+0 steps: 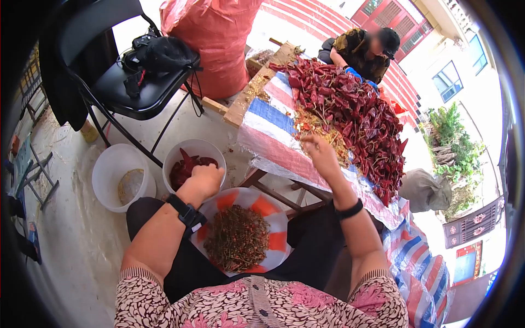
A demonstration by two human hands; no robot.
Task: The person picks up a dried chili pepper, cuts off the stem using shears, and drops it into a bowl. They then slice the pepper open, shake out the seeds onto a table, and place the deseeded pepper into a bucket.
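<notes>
My left hand (206, 180) is closed over the rim of a white bucket (213, 146) with dried red chilies (186, 164) in it. One chili stands up beside the thumb; whether the fingers grip it is hidden. Over the near edge of the table, my right hand (322, 156) has its fingers curled into a pinch, with anything between them too small to make out. Just beyond lies a large heap of dried red chilies (350, 109). Between my legs sits a white-and-orange basin (278, 210) holding a pile of chili stems (238, 238).
A second white bucket (104, 177) stands at the left, near a black folding chair (136, 90) with a black bag (158, 54). Behind is a big red sack (219, 49). Striped sheeting (273, 131) covers the table. Across it a person (361, 54) in blue gloves bends over the heap.
</notes>
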